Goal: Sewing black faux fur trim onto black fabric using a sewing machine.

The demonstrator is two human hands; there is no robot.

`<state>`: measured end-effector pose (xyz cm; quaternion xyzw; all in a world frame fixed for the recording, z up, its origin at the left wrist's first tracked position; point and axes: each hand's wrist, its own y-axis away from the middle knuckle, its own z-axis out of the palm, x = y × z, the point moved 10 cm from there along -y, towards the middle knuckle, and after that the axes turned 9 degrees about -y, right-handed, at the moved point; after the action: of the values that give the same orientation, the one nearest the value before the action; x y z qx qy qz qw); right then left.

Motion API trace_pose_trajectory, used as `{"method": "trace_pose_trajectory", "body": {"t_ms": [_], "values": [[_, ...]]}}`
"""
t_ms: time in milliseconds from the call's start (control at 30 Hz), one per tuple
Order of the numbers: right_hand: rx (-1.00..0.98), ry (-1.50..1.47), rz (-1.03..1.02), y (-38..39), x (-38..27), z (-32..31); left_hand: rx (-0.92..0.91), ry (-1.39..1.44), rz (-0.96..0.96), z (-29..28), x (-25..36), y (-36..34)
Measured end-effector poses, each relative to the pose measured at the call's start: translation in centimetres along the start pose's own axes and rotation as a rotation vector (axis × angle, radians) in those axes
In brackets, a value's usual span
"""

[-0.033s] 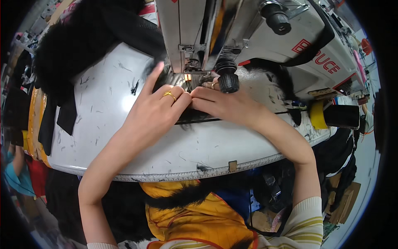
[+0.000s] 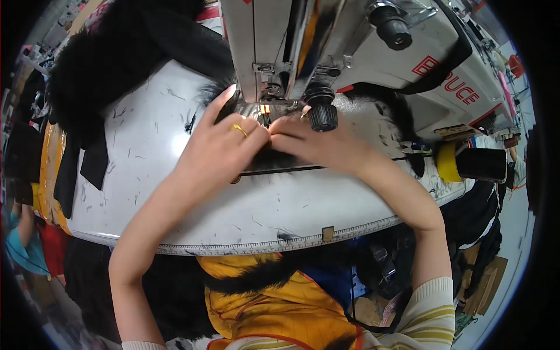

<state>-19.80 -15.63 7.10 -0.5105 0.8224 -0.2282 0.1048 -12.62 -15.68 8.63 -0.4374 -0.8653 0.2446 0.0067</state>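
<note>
At the lit needle area of a white sewing machine [image 2: 402, 93], both my hands are close together on black furry fabric [image 2: 283, 160]. My left hand [image 2: 219, 146], with a gold ring, has its index finger stretched toward the machine, while its other fingers curl and pinch at the fabric's edge. My right hand [image 2: 321, 143] meets it fingertip to fingertip from the other side, its fingers bent down on the same fabric. Some right fingers are hidden behind a black tension knob [image 2: 324, 116]. The fabric under my palms is mostly covered.
A heap of black furry cloth [image 2: 87, 81] covers the table's far left. Along the front edge of the white table [image 2: 146, 216] runs a measuring tape [image 2: 280, 249]. A yellow tape roll [image 2: 447, 162] lies at the right. Black fur strips lie over my orange apron [image 2: 262, 315].
My left hand has shifted slightly, its index fingertip moving right toward the machine. The right hand is a little blurred and has moved slightly at the fabric.
</note>
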Motion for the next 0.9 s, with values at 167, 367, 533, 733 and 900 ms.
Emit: {"method": "trace_pose_trajectory", "body": {"t_ms": [167, 367, 533, 733, 900], "values": [[-0.192, -0.277, 0.400, 1.6, 5.1, 2.0, 0.170, -0.054, 0.076, 0.6, -1.9, 0.7], [0.106, -0.312, 0.110, 1.3, 2.3, 0.3, 0.021, -0.075, 0.204, 2.0, 0.2, 2.2], [0.094, -0.491, 0.247, 1.8, 4.2, 0.8, -0.054, 0.054, 0.131, 2.1, -1.3, 1.3], [0.115, -0.197, 0.099, 1.9, 2.9, 1.6, -0.162, 0.108, 0.066, 2.8, -2.4, 0.8], [0.033, -0.049, 0.063, 2.3, 2.4, 1.9, -0.146, 0.174, 0.041, 2.7, -2.0, 1.3]]}}
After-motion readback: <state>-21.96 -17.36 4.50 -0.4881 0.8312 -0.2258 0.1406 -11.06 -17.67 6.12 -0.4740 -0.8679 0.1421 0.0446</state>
